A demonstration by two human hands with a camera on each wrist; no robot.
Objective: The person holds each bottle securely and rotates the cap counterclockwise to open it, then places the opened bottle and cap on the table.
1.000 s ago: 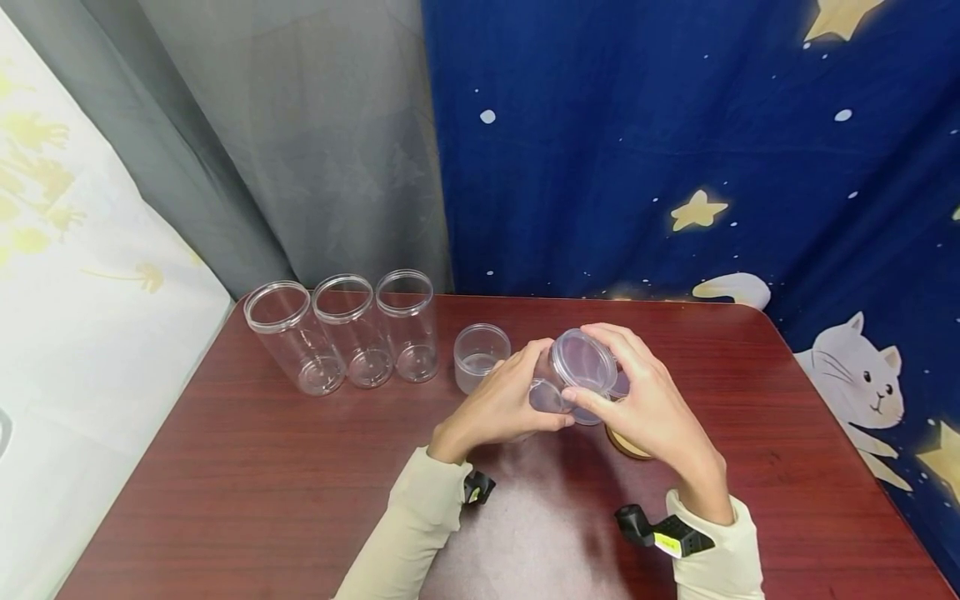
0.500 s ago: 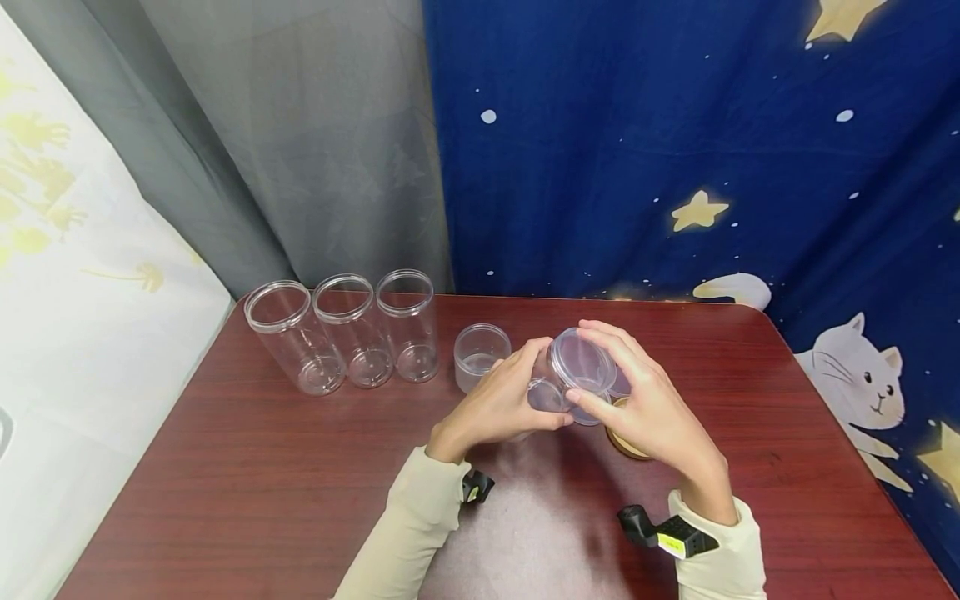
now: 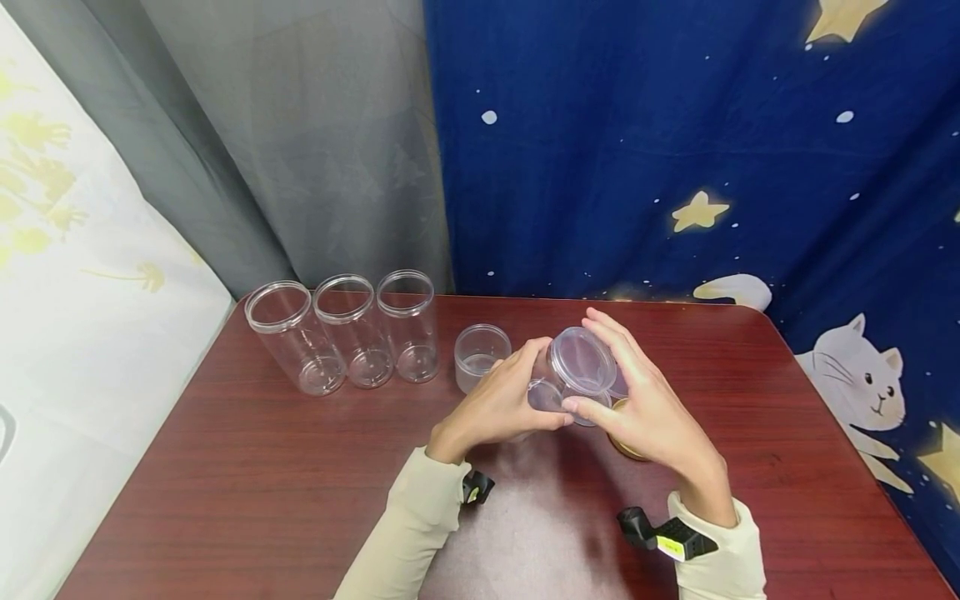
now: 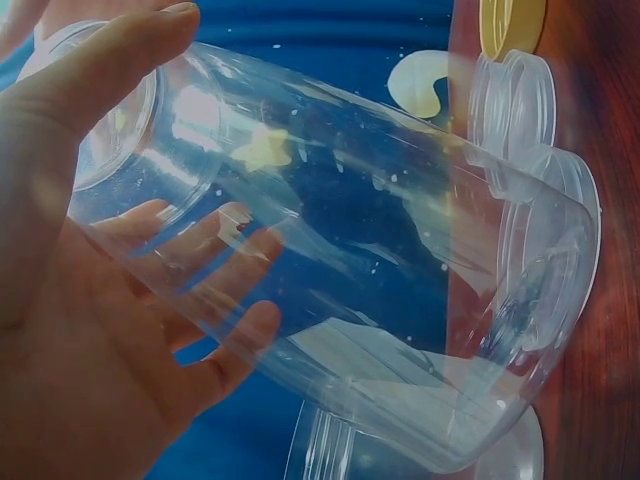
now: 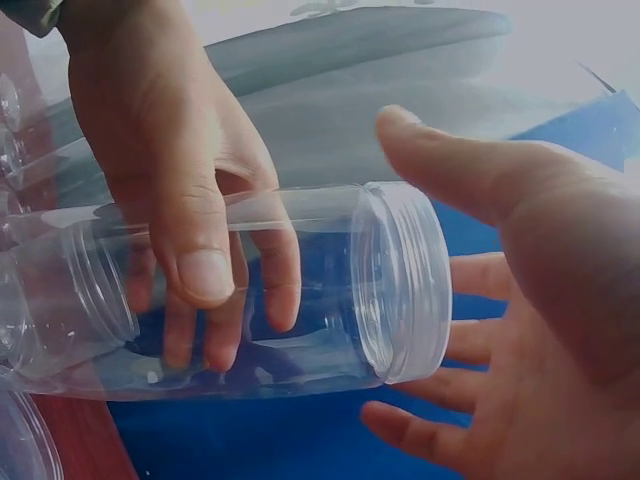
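My left hand [image 3: 498,400] grips a clear cylindrical plastic jar [image 4: 350,230] round its side, thumb on one side and fingers on the other. The jar is tilted, its lidded end up and towards the right. A translucent screw lid [image 5: 418,285] sits on that end. Around the lid is my right hand [image 3: 648,404], fingers and thumb spread loosely. In the right wrist view its thumb stands apart from the lid, and its fingers extend past the lid's far side.
Three tall lidless clear jars [image 3: 407,333] stand in a row at the back left. A short clear container [image 3: 482,358] is behind my left hand. Several translucent lids [image 4: 575,240] and a gold lid [image 4: 512,25] lie on the dark red table [image 3: 262,483].
My right fingers have loosened and spread away from the lid, with the index finger lifting. The left hand and the jar have stayed nearly in place.
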